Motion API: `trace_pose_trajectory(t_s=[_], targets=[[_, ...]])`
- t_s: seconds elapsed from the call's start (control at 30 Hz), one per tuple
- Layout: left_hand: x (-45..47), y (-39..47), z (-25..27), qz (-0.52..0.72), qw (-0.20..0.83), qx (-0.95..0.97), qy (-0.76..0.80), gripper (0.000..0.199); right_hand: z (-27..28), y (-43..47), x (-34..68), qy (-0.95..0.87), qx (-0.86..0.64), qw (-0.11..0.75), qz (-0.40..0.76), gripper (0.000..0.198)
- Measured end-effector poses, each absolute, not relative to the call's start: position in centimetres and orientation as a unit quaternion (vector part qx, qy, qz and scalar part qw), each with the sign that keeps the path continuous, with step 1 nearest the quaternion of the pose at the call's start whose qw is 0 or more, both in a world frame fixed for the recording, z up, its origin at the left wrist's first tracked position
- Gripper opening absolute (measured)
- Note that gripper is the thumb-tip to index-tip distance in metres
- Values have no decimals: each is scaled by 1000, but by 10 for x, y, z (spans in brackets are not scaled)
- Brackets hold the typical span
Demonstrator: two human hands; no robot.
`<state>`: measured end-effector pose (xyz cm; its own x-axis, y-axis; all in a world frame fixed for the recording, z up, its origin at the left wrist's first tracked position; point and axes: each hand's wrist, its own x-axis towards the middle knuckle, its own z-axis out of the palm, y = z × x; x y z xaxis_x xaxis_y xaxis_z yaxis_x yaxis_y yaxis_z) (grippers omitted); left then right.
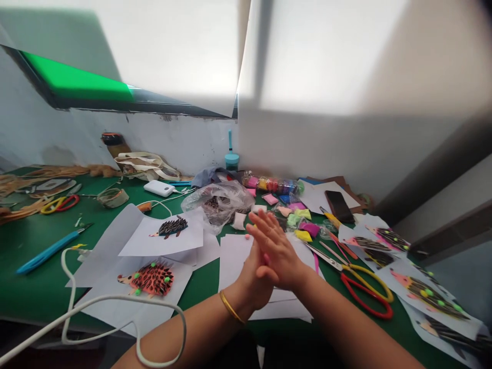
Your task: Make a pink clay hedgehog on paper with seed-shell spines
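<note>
My left hand point(254, 282) and my right hand point(286, 261) are pressed palm to palm over white paper sheets point(233, 266). A bit of pink modelling clay point(266, 258) shows between the palms; most of it is hidden. The right hand's fingers stretch out, slanting up to the left across the left hand. A small pink ball point(247, 236) lies at the paper's top edge, just left of my fingertips. Behind the hands lie packets of coloured clay, among them a yellow packet point(303, 236) and a magenta packet point(309, 228).
Red-and-yellow scissors point(365, 287) lie on the right, near several hedgehog pictures point(426, 292). Leftward are another hedgehog picture point(151, 279), a blue craft knife point(49, 252) and a white cable point(115, 298). A plastic bag point(217, 202) and a phone point(339, 206) sit farther back.
</note>
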<state>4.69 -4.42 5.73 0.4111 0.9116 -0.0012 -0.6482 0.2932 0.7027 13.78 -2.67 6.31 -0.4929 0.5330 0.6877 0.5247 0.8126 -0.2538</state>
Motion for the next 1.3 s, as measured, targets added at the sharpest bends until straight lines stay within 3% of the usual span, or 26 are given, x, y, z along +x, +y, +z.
trace_pose_trajectory(t_s=[0.13,0.27,0.43,0.6,0.83,0.97,1.13,1.3], targets=[[26,-41,69,428,841,290,160,54,44,0,165,-799,-408,441,11,72],[18,-25,61,378,835,350,195,43,34,6,174,-743,-450,486,98,64],[20,-3,42,454,779,389,192,40,24,4,176,-687,-448,537,195,50],[23,7,31,524,691,454,204,42,11,0,173,-702,-458,510,195,51],[8,11,20,496,535,619,290,48,11,-8,160,-691,-489,470,249,29],[-1,18,13,499,381,701,339,33,9,-9,162,-685,-511,449,260,27],[-1,18,10,517,375,666,386,19,7,-9,165,-682,-483,450,313,49],[-1,18,9,495,408,682,352,23,10,-9,167,-690,-475,440,323,30]])
